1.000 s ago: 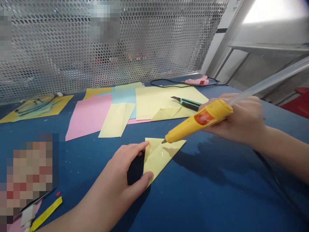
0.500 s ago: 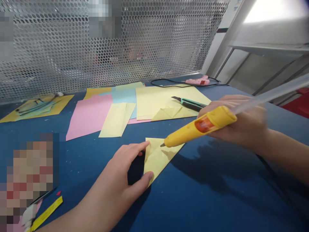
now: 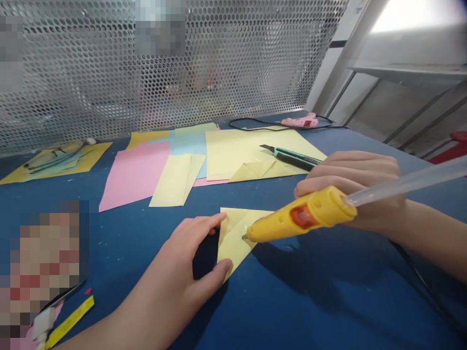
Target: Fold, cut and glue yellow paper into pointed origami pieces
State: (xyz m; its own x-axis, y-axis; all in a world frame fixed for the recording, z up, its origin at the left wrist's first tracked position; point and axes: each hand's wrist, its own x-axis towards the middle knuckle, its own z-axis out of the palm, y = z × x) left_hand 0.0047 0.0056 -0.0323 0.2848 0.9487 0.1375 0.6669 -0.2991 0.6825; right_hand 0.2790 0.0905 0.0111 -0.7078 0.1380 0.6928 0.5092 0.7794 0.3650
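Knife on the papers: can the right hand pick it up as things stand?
Probably not yet: the knife lies close by, but the right hand already holds the glue gun.

Yellow glue gun [image 3: 279, 222] glossy plastic; triangle [image 3: 232, 234] matt paper

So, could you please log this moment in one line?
left hand: touching triangular yellow paper; right hand: holding yellow glue gun; nozzle: over paper
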